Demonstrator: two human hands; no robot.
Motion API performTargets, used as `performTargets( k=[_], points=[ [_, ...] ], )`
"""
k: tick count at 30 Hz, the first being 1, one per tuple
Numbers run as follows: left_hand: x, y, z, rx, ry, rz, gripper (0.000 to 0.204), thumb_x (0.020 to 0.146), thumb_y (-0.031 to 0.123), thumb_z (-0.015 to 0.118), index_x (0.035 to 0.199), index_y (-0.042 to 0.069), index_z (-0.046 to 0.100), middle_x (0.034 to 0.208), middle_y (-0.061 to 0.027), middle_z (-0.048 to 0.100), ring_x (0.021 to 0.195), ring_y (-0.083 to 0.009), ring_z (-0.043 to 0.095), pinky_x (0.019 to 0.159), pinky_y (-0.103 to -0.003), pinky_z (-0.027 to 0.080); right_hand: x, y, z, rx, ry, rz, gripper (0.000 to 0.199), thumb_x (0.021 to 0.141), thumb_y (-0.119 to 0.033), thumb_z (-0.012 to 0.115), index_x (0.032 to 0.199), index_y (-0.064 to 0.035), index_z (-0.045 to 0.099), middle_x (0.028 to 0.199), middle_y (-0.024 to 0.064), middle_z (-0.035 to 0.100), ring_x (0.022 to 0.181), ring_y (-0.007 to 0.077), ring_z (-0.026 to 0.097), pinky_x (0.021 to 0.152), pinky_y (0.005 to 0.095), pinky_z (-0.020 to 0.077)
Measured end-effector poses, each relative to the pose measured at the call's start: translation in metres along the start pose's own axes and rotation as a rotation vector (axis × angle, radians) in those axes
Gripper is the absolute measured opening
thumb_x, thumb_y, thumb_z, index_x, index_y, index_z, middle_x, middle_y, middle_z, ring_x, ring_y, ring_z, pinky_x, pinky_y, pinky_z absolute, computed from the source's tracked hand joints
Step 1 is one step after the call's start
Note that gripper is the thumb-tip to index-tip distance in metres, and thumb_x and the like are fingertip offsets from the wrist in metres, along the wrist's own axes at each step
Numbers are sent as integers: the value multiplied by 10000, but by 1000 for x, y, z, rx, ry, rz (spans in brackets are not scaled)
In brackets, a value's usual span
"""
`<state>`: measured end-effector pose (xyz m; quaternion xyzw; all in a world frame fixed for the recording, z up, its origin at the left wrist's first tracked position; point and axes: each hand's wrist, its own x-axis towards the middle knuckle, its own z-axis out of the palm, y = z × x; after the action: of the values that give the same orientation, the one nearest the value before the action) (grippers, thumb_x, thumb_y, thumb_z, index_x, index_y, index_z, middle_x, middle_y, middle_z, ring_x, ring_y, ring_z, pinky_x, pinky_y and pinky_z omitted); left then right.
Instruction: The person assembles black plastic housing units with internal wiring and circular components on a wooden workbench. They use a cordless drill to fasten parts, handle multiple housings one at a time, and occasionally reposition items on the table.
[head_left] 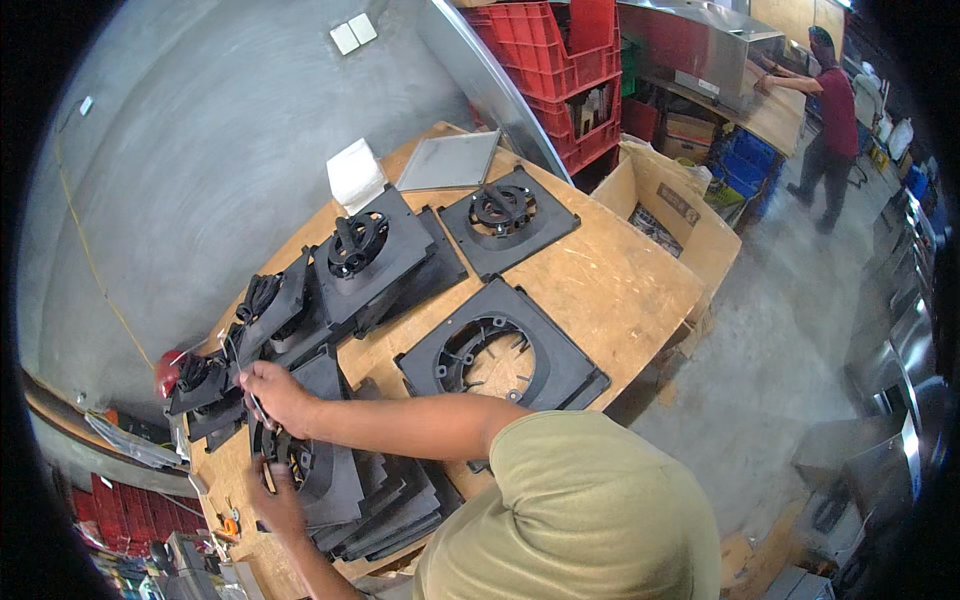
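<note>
My right hand [278, 398] is closed around a thin, shiny tool whose kind I cannot make out, above the round opening of a black square plastic housing [335, 470]. That housing lies on a stack of similar black panels [405, 515]. My left hand [280, 502] is at the near left side of the same opening, fingers bent at its rim. Whether it grips a part there is hidden. Beyond my right hand, several black housings with round fan-like centres and bundled black cables lean on each other, one being a housing [370, 245] on top.
The wooden table [630, 280] also carries an open-ringed housing [575, 365], another housing [510, 215], a white box [355, 175] and a grey flat panel [450, 160]. Red crates [545, 60] and a cardboard box [665, 200] stand beyond. A person [830, 130] works farther off at right.
</note>
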<state>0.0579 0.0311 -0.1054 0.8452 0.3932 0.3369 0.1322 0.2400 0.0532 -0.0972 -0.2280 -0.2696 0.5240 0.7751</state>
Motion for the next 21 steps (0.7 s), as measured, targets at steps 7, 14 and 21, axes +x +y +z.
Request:
performTargets(
  k=[7,14,21],
  points=[
    [-24,-6,28,204,-224,76,601,857,413,667,1292,9,570,1116,-250,627,1058,-436,561,943,-491,411,-82,-106,-167,-513,313,-524,238,999,-297,574,1077,-76,618,793,-26,587,704,62,545,576,235,455],
    [-22,-7,32,209,-230,55,616,880,464,628,1305,22,569,1146,-240,626,1069,-427,557,955,-489,398,-289,-149,-308,-805,1104,-356,209,976,-204,584,1039,-11,635,713,32,601,619,114,552,572,287,454],
    [-24,-5,32,204,-198,84,596,883,428,636,1319,29,558,1166,-240,620,1084,-416,546,976,-480,385,-345,-145,-367,-1189,1289,-333,212,955,-195,597,1075,-36,667,739,97,672,682,223,651,654,345,507]
  ],
)
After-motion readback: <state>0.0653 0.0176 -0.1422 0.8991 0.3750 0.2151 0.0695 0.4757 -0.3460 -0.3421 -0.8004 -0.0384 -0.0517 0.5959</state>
